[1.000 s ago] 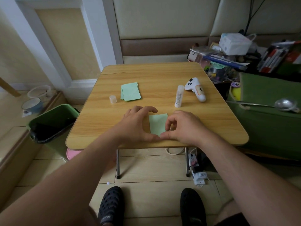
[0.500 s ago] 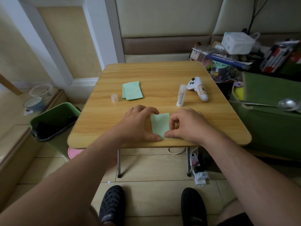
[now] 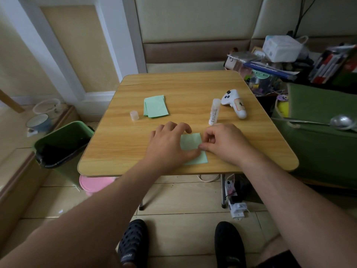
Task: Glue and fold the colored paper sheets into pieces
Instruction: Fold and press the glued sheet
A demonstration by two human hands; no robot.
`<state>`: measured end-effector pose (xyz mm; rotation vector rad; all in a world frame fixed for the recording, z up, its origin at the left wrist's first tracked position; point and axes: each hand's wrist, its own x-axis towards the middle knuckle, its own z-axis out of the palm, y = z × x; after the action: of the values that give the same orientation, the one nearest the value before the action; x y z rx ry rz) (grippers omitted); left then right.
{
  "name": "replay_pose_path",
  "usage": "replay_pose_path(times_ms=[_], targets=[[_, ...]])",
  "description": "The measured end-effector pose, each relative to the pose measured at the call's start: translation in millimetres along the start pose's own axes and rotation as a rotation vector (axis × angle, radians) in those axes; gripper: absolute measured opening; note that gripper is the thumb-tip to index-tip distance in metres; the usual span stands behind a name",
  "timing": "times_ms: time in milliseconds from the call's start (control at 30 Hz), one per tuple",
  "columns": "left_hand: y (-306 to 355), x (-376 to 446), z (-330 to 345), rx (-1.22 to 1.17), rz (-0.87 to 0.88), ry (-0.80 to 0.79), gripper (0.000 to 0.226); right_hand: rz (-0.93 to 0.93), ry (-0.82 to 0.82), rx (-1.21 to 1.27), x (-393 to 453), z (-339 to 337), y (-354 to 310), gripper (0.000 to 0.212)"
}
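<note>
Paper [image 3: 191,142] flat at near edge of surface [image 3: 193,88], long axis running away from body. Left hand [image 3: 168,144] pressing left side, fingers fairly straight. Right hand [image 3: 224,142] pinching right edge, nearer for fold. Glue stick [image 3: 214,111] just beyond right hand.

One head-worn wide-angle view looks forward and steeply down, close over the worktop [image 3: 193,89], forearms filling the lower frame.
</note>
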<state>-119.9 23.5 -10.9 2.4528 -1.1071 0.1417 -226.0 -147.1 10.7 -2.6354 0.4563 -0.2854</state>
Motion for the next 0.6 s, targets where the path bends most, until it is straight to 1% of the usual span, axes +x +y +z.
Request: replay_pose_path(times_ms=[133, 267, 300, 367, 467, 533, 600], targets=[[2, -5, 1, 0.015, 0.083, -0.041, 0.074, -0.043, -0.151, -0.032, -5, -14, 1, 0.024], [0, -5, -6, 0.013, 0.095, -0.124, 0.081, -0.052, -0.222, -0.041, -9, -21, -2, 0.026], [-1, -5, -8, -0.001, 0.092, -0.154, 0.079, -0.045, -0.236, -0.034, -10, -22, -2, 0.027], [-5, -4, -12, -0.070, 0.063, -0.174, 0.066, -0.016, -0.249, 0.041, -12, -20, -1, 0.027], [-12, 0, -16, -0.120, 0.022, -0.107, 0.046, 0.028, -0.180, 0.188, -13, -12, -4, 0.022], [-17, 2, -19, -0.088, 0.024, -0.087, 0.044, 0.020, -0.083, 0.174, -12, -3, -11, 0.020], [-20, 2, -22, -0.064, 0.030, -0.079, 0.049, -0.016, 0.006, 0.104, -10, 7, -21, 0.017]])
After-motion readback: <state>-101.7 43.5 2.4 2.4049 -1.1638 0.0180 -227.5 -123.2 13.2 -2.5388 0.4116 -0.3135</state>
